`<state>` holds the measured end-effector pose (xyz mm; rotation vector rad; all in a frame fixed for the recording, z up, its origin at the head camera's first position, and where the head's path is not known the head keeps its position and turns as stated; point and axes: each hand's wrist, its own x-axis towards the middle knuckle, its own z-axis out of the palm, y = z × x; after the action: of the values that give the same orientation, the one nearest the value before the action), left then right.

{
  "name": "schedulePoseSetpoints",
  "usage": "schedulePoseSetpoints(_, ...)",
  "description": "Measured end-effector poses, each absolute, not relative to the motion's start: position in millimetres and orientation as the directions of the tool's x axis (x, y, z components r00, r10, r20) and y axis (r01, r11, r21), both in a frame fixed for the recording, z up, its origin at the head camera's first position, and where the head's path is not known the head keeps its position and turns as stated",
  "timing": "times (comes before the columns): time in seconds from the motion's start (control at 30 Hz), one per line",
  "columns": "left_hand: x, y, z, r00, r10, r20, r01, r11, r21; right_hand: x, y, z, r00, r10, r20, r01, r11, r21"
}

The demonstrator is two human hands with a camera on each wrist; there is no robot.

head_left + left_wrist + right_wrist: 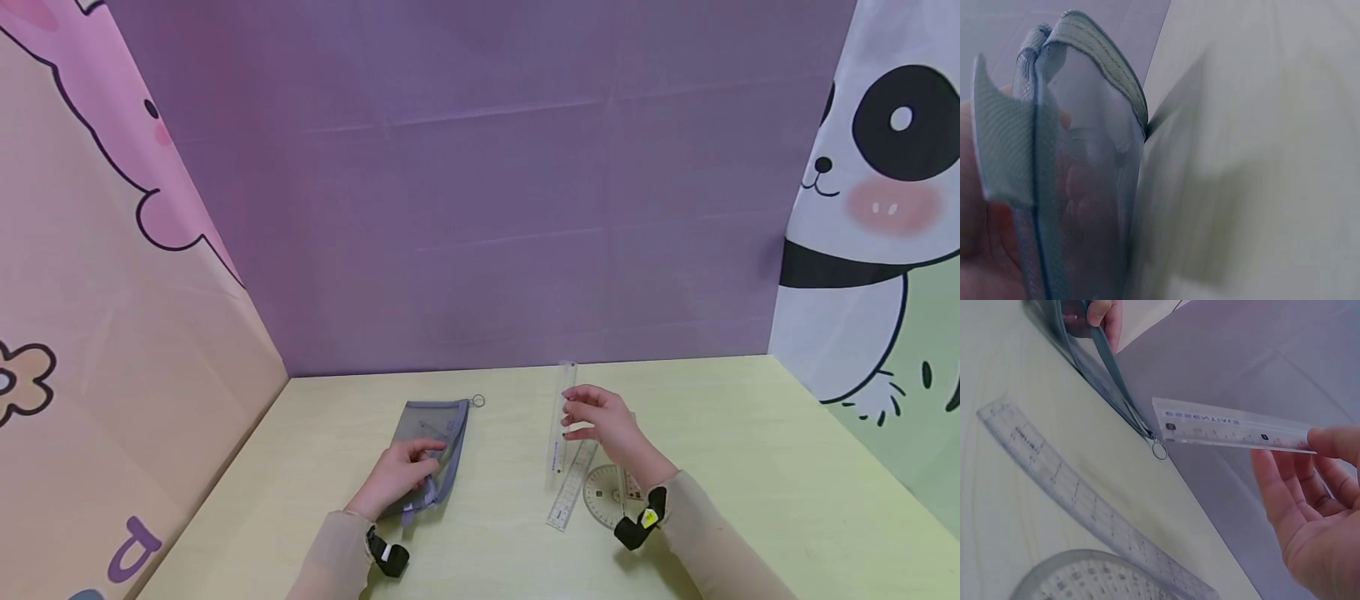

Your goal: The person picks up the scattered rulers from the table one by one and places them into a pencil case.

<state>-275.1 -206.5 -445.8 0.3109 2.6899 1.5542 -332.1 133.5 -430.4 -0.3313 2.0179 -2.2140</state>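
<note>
In the head view my left hand [396, 477] grips the open edge of a see-through pouch [416, 423] with a grey-blue zip border and a metal ring at its far corner. The left wrist view shows the pouch [1100, 131] tilted up off the table, fingers faintly visible through it. My right hand [611, 423] pinches a clear straight ruler [1229, 428] between thumb and fingers, raised above the table. Beneath it lie a second clear ruler [572, 487] and a round-edged clear protractor [598, 497]. The right forearm partly covers a further clear piece [634, 485], whose shape I cannot tell.
The pale table [480, 558] meets a purple backdrop [480, 208] at its far edge. Printed cartoon panels stand at either side, with a panda panel [862, 333] on the right. Black wrist cameras sit on both wrists.
</note>
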Motion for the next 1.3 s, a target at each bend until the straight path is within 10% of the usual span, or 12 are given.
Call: schedulePoseSetpoints(1.3, -274, -208, -448, -0.984, 0.161, 0.072, 0.145, 0.503, 0.852, -327, 136, -439, -0.939, -0.325, -0.111, 0.208, -0.282, -0.937)
